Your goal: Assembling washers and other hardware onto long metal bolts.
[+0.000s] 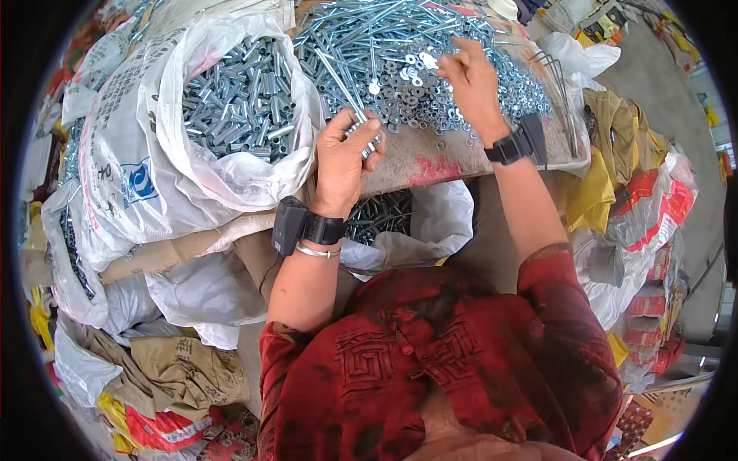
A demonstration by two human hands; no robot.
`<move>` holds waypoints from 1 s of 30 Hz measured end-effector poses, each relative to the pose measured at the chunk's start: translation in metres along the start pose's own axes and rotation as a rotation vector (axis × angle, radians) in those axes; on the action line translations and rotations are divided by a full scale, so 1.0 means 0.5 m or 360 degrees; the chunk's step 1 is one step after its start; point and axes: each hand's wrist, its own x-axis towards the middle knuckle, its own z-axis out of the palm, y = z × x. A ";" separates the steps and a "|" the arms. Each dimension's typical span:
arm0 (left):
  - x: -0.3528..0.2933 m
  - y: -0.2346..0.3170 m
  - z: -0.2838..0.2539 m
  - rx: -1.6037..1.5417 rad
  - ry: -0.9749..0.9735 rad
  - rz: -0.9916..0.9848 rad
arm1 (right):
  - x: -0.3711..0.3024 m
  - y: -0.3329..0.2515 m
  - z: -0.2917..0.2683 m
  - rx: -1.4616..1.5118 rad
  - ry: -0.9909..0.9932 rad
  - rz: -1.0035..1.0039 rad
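My left hand (344, 154) is closed around a few long, thin metal bolts (342, 83), which slant up and left from my fingers. Short metal ends stick out below the thumb. Over a heap of small washers (415, 96), my right hand (473, 84) has its fingers bent and drawn together. Whatever is between those fingertips is too small to make out. Beyond both hands, loose long bolts (377, 31) lie piled on the work surface. Small nuts (523, 88) spread out to the right of my right hand.
A large white woven sack (127, 154) full of short metal sleeves (238, 100) stands at the left. Below the cloth-covered table edge (415, 165) sits another white bag (450, 223) with dark metal pieces. Bent wire rods (565, 100) lie at the right edge, beside crumpled sacks (615, 138).
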 end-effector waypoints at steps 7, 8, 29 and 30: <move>-0.004 -0.003 0.004 0.0146 0.0045 0.0159 | -0.074 -0.036 0.013 -0.0360 -0.0334 -0.0356; 0.000 -0.004 0.003 0.0159 0.0013 0.0196 | -0.076 -0.043 0.015 -0.0569 -0.0417 -0.0771; -0.031 -0.001 0.015 0.1325 0.0063 0.0562 | -0.153 -0.052 -0.038 -0.0706 -0.0596 -0.0049; -0.034 -0.001 0.013 0.1326 0.0064 0.0561 | -0.155 -0.058 -0.032 -0.0678 -0.0557 -0.0120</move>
